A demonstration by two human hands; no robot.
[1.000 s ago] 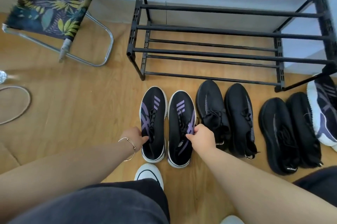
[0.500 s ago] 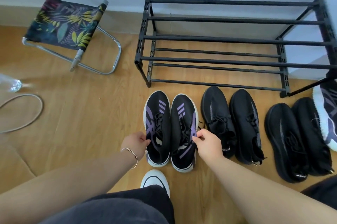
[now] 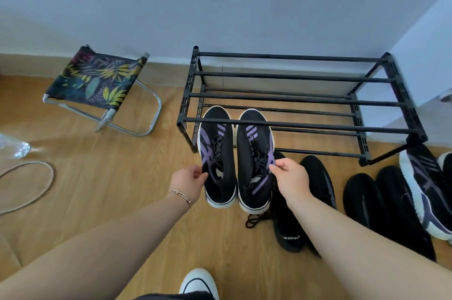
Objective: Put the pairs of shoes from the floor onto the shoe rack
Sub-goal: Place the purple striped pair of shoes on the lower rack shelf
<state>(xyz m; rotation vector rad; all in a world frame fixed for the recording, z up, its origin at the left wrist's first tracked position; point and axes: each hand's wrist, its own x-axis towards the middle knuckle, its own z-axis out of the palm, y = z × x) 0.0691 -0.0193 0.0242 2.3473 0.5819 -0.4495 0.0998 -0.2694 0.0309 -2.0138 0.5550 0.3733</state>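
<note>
I hold a pair of black sneakers with purple stripes and white soles off the floor. My left hand (image 3: 189,183) grips the left sneaker (image 3: 216,160) by its outer side. My right hand (image 3: 291,178) grips the right sneaker (image 3: 254,158) by its outer side. Their toes pass under the front bar of the black metal shoe rack (image 3: 293,125), at its left end. The rack's shelves are bare. On the floor, a black knit pair (image 3: 318,184) lies behind my right arm, another black pair (image 3: 381,204) to its right, and a white-soled purple sneaker (image 3: 425,184) at far right.
A folding stool (image 3: 97,79) with leaf-print fabric stands left of the rack. A cord loop (image 3: 27,184) and a clear plastic bottle (image 3: 14,147) lie at far left. A black hair tie (image 3: 254,220) lies on the wood floor. My white shoe toe (image 3: 199,282) shows at the bottom.
Both hands have lifted the purple-striped pair off the floor and carried it forward, toes under the rack's front bar. My view has risen and tilted up.
</note>
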